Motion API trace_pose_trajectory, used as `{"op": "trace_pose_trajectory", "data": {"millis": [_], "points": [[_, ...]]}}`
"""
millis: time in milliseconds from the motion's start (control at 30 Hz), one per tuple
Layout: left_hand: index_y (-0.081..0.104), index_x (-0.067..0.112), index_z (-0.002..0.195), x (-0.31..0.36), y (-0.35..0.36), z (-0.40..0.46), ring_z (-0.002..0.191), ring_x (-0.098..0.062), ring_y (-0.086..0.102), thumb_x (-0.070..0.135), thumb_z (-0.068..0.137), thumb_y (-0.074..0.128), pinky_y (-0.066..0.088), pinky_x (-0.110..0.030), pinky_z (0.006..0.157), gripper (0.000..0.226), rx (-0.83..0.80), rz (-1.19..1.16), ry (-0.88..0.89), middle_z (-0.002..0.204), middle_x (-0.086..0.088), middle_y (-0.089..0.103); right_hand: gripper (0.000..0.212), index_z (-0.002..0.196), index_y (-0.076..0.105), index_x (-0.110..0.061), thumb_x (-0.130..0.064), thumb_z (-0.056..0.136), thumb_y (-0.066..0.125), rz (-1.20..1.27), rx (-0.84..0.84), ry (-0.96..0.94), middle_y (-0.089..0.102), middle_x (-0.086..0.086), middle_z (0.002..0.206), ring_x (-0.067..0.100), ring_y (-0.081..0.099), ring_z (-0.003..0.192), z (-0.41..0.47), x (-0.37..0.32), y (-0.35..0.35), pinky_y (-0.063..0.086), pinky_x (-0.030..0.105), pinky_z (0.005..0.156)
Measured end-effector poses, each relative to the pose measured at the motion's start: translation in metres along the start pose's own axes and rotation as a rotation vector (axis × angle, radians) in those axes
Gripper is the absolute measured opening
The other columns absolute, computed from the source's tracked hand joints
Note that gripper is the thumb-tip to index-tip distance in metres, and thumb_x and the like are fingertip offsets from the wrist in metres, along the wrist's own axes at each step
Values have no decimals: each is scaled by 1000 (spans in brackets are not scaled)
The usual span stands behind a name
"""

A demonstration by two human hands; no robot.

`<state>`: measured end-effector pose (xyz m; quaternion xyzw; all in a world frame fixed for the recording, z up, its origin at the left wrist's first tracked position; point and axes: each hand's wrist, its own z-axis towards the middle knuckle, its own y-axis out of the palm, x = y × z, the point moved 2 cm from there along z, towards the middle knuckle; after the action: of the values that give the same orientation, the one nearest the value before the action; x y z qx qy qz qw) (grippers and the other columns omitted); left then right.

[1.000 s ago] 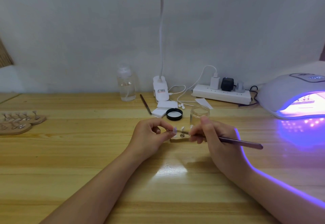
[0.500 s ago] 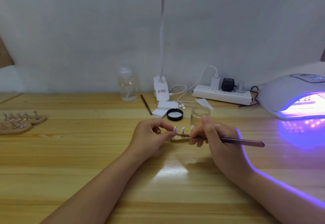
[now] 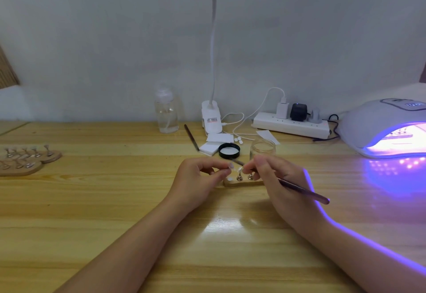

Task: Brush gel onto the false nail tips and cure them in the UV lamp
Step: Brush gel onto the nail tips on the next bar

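Here the brush [image 3: 297, 186] tip is blurry — right hand [image 3: 281, 177] pinches it, handle pointing lower right; left hand [image 3: 198, 180] pinches a nail tip [image 3: 231, 166].

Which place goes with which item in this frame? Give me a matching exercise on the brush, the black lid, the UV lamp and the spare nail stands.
Items:
1. brush
2. black lid
3. UV lamp
4. spare nail stands

Places:
A. far left of the table
B. right edge, glowing purple
C. gripped in the right hand
D. flat on the table, left of the clear jar

Pairs: 1-C, 2-D, 3-B, 4-A
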<state>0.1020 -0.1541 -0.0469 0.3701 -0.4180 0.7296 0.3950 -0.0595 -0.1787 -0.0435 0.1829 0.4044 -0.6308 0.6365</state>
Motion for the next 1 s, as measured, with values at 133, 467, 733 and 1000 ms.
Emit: {"op": "trace_pose_trajectory", "data": {"millis": [133, 467, 733, 1000], "points": [[72, 25, 71, -1, 1, 1, 62, 1, 50, 3, 74, 72, 37, -5, 60, 22, 7, 6, 13, 62, 22, 65, 42, 62, 67, -20, -45, 91, 50, 128, 28, 25, 67, 1, 61, 3, 59, 53, -3, 0, 0, 46, 13, 56], [75, 17, 78, -2, 1, 2, 59, 3, 47, 2, 74, 72, 37, -5, 59, 15, 15, 36, 54, 63, 21, 64, 36, 66, 66, -23, -43, 87, 44, 100, 28, -20, 67, -4, 64, 1, 61, 58, -2, 0, 0, 46, 12, 58], [71, 26, 68, -2, 1, 2, 62, 7, 53, 5, 72, 74, 40, -4, 62, 22, 12, 13, 20, 62, 22, 66, 40, 57, 66, -18, -34, 87, 45, 199, 72, 63, 65, 6, 53, 5, 56, 47, -3, 0, 0, 45, 18, 52], [68, 30, 61, -5, 4, 6, 61, 6, 53, 12, 71, 77, 39, -3, 57, 23, -52, 30, -101, 60, 18, 65, 42, 60, 65, -19, -36, 92, 45, 234, 198, 82, 65, 6, 56, 18, 53, 50, 2, 2, -5, 44, 21, 51]]}}
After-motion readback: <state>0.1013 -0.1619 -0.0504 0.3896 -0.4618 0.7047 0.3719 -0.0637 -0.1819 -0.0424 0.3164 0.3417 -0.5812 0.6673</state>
